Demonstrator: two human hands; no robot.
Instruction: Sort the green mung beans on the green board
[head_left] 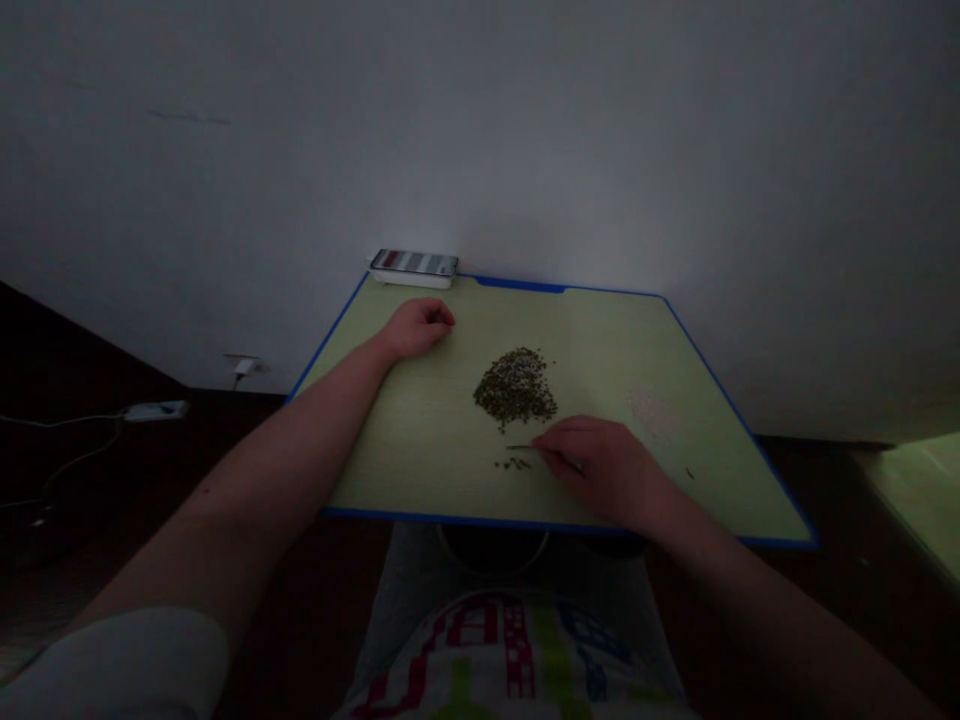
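Fingers (553, 441) of the right hand (606, 462) pinch a slim tool (519, 447); a dark heap of grains (516, 386) lies just beyond them, loose grains (516, 464) just left. The left hand (417, 328) curls, its grip impossible to tell.

Bench (615, 330), far right: open room to pass.
Dark pile (516, 387): blocks the middle.
Left hand (416, 328): obstructs the far left.
Wall (540, 140): closes the far edge.

Apparently a home, dim, plain wall (525, 120), wall plug (244, 368), power strip (156, 411), blue-edged table (607, 330)
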